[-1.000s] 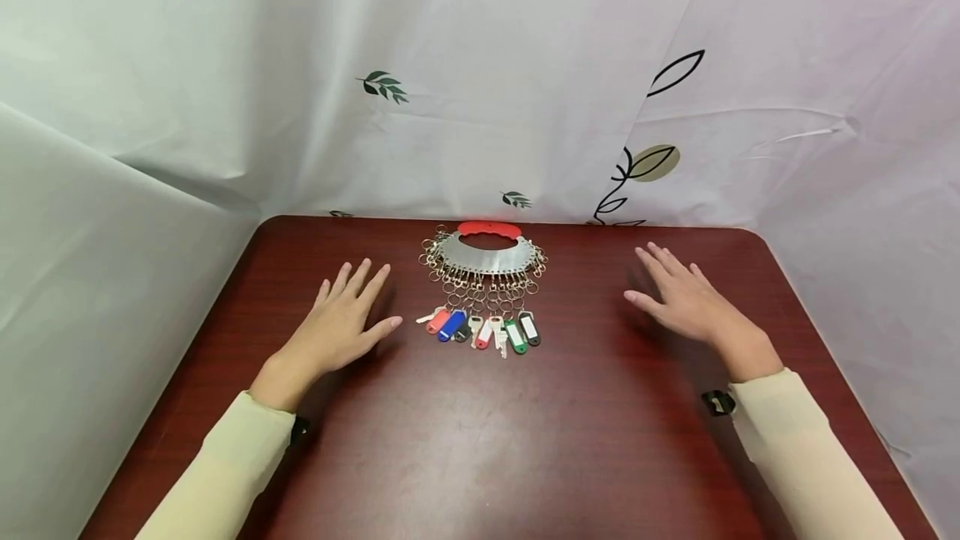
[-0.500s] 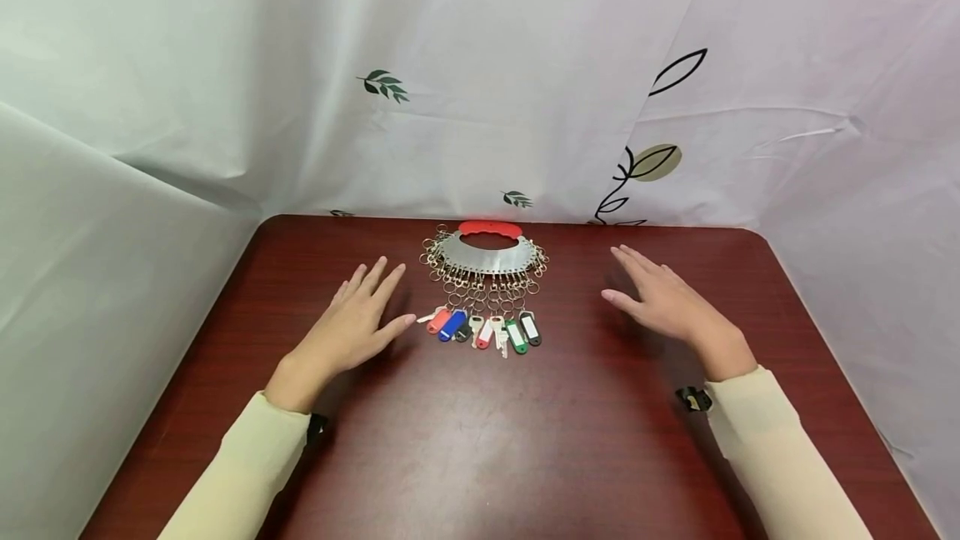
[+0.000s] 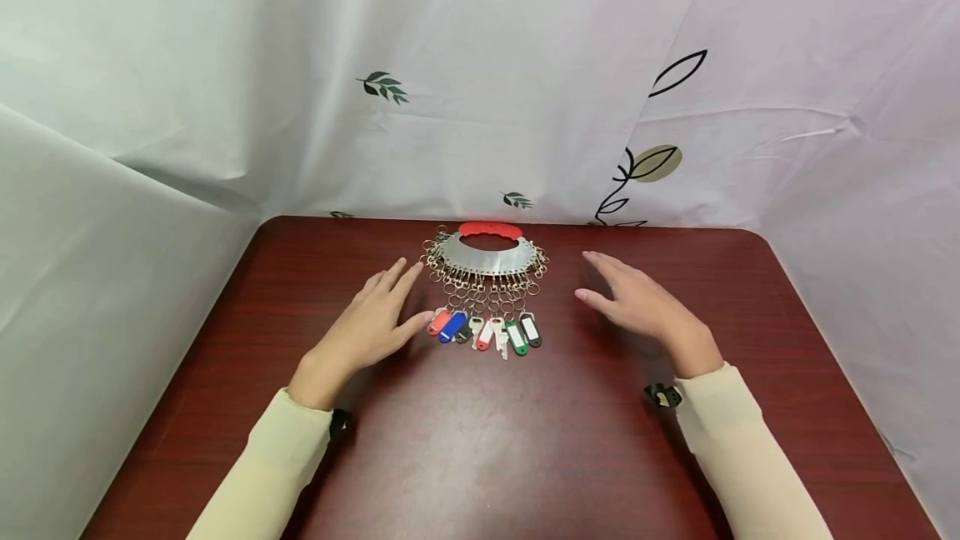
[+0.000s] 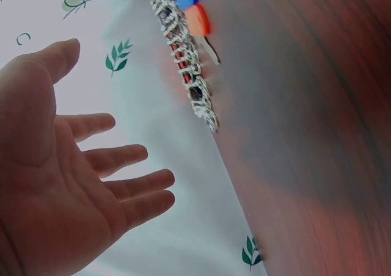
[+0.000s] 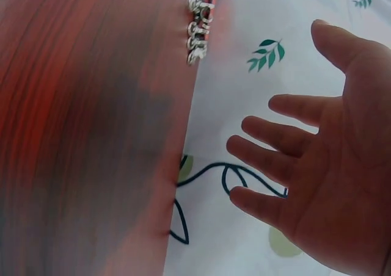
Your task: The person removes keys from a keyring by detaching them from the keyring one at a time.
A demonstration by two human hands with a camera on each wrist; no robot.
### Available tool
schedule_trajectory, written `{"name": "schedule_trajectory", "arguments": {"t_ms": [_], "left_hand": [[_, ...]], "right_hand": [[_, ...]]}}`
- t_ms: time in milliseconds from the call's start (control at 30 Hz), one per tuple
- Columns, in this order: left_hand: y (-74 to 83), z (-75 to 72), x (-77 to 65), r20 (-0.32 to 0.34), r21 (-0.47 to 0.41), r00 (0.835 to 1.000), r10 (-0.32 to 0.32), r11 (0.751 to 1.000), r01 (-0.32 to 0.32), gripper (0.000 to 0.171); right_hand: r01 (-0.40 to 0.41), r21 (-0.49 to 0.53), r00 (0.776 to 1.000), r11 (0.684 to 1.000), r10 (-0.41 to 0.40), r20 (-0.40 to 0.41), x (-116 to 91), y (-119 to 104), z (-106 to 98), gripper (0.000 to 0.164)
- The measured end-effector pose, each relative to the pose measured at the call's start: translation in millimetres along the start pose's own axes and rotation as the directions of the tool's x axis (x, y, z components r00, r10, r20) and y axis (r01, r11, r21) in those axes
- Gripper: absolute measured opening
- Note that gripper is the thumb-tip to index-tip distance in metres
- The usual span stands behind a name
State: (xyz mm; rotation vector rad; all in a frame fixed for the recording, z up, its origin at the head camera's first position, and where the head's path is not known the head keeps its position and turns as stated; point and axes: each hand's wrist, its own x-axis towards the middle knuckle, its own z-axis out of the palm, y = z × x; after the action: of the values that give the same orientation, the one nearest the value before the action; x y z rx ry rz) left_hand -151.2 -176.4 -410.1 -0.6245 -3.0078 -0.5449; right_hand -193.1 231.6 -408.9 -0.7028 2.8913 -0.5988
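Observation:
A key holder (image 3: 487, 258), a curved silver plate with a red grip (image 3: 491, 229), lies near the table's far edge. Many small clips and rings fringe its plate. Along the near side lie several keys (image 3: 476, 330) and coloured tags, among them a blue tag (image 3: 452, 326), a green tag (image 3: 515, 337) and an orange tag (image 3: 439, 322). My left hand (image 3: 363, 325), fingers spread, hovers just left of the holder, its thumb by the orange tag. To the right, my right hand (image 3: 641, 300) hovers with fingers extended, apart from the holder. Both wrist views show bare palms holding nothing.
The dark red wooden table (image 3: 480, 448) has rounded far corners. A white curtain (image 3: 450, 90) with printed leaves hangs right behind its far edge and along both sides.
Both hands have moved inward toward the key holder, the left one rightward and the right one leftward. The key holder and its tags have stayed in place.

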Motion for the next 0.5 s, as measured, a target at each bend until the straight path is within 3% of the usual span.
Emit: {"name": "schedule_trajectory", "arguments": {"t_ms": [500], "left_hand": [[20.7, 11.6, 18.0, -0.023, -0.076, 1.0, 0.009, 0.997, -0.011, 0.077]], "right_hand": [[0.009, 0.071, 1.0, 0.997, -0.008, -0.004, 24, -25, 15, 0.073]]}}
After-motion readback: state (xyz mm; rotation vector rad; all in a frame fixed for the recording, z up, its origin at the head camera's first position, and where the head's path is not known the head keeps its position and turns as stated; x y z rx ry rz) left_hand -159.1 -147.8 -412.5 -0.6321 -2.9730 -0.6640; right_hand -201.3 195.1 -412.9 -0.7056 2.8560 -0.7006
